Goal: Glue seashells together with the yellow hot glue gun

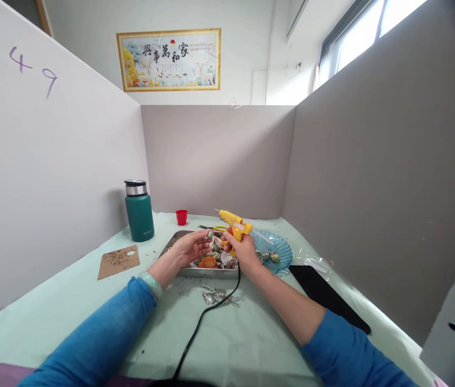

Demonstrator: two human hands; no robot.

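My right hand (243, 251) is wrapped round the handle of a yellow glue gun (235, 223), its nozzle pointing up and to the left. A clear glue stick juts from the gun's back, and a black cord runs down toward me. My left hand (192, 247) pinches a small greenish piece (210, 235), perhaps a dried flower bud, just left of the gun. Both hands are above a metal tray (207, 272) of mixed dried-looking pieces, among them an orange one (207, 262). Part of the tray is hidden by my hands.
Several metal clips (217, 295) lie in front of the tray. A blue fluted plate (282, 244) and a black flat object (328, 298) are right. Yellow-handled pliers (217, 228) and a red cup (181, 217) stand behind; a green bottle (139, 215) and brown card (118, 262) are left.
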